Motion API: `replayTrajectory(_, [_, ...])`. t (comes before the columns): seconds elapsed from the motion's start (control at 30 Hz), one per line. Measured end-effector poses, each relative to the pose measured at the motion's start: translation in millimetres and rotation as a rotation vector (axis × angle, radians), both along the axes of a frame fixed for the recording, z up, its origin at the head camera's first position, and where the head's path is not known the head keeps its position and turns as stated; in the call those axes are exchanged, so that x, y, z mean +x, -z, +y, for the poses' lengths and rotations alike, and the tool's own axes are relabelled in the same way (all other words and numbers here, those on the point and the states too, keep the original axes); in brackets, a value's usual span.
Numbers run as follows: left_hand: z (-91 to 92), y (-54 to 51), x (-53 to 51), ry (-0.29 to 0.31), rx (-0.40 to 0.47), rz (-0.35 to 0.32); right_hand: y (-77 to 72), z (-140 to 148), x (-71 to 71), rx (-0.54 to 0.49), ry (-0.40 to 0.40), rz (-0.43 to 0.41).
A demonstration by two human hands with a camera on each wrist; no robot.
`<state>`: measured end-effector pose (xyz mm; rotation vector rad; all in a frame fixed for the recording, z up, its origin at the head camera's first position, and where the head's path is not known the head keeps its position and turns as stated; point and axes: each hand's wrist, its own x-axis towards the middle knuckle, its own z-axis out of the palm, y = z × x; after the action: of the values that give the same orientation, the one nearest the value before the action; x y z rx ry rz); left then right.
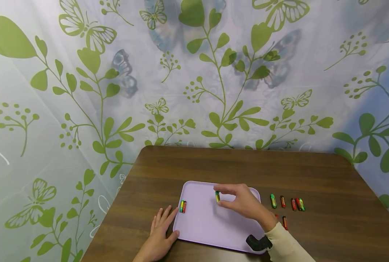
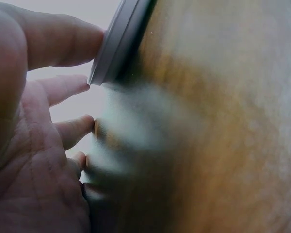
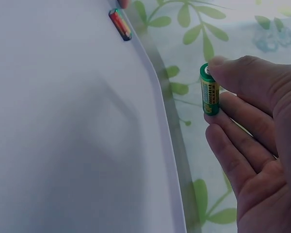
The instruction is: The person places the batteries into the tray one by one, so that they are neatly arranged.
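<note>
My right hand (image 1: 243, 203) pinches a green and yellow battery (image 1: 217, 197) between thumb and fingertips, above the lilac tray (image 1: 204, 225). In the right wrist view this battery (image 3: 210, 90) stands nearly upright, its top end under the thumb. Two batteries lie side by side near the tray's left rim, a green-yellow battery (image 1: 182, 206) and a red battery (image 1: 185, 207). At the tray's lower left edge, my left hand (image 1: 158, 234) lies with fingers extended. Its thumb touches the tray rim (image 2: 111, 46) in the left wrist view.
Right of the tray, several loose batteries lie on the brown wooden table (image 1: 240, 163), among them a green battery (image 1: 273, 201) and a red-black battery (image 1: 282, 201). Another battery (image 1: 285, 222) lies beside my right forearm. A leaf-and-butterfly patterned curtain (image 1: 181, 109) hangs behind the table.
</note>
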<state>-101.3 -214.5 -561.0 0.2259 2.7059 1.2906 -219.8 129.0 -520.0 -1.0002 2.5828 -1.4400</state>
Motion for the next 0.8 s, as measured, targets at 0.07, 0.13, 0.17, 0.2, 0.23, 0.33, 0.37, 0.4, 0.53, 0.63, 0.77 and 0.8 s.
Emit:
replayTrajectory(0.07, [0.1, -0.3, -0.3, 0.0, 0.001, 0.002, 1.6, -5.7, -1.0, -0.008, -0.007, -0.012])
replayTrajectory(0.13, [0.3, -0.3, -0.6, -0.001, 0.0, 0.004, 3.1, -11.4, -1.6, -0.015, -0.013, -0.028])
replayTrajectory(0.17, [0.5, -0.5, -0.7, -0.002, 0.0, 0.004, 3.9, -14.3, -2.0, -0.023, -0.017, -0.034])
replayTrajectory(0.2, [0.8, -0.8, -0.8, -0.002, 0.001, 0.004, 4.8, -17.2, -2.3, -0.03, -0.021, -0.042])
replayTrajectory(0.23, [1.0, -1.1, -0.9, -0.003, 0.002, 0.003, 5.9, -20.1, -2.7, -0.038, -0.023, -0.048])
replayTrajectory(0.33, [1.8, -2.2, -0.7, -0.003, 0.004, 0.007, 10.3, -29.7, -3.9, -0.063, -0.031, -0.043])
replayTrajectory(0.37, [1.9, -2.6, -0.4, -0.003, 0.006, 0.01, 11.8, -33.1, -4.1, -0.072, -0.035, -0.044])
replayTrajectory(0.4, [1.9, -2.9, -0.1, -0.002, 0.008, 0.012, 13.8, -36.3, -4.3, -0.074, -0.036, -0.041])
replayTrajectory(0.53, [2.6, -3.4, 0.6, 0.002, 0.012, 0.014, 20.1, -47.4, -3.9, -0.067, -0.034, -0.053])
replayTrajectory(0.63, [2.6, -3.4, 0.5, 0.001, 0.009, 0.009, 23.8, -54.4, -3.5, -0.057, -0.029, -0.055])
replayTrajectory(0.77, [2.6, -3.5, 0.0, -0.001, 0.002, 0.015, 27.8, -62.1, -3.5, -0.065, -0.031, -0.048])
replayTrajectory(0.8, [2.6, -3.4, -0.2, -0.001, 0.002, 0.017, 28.8, -63.9, -3.6, -0.07, -0.031, -0.049])
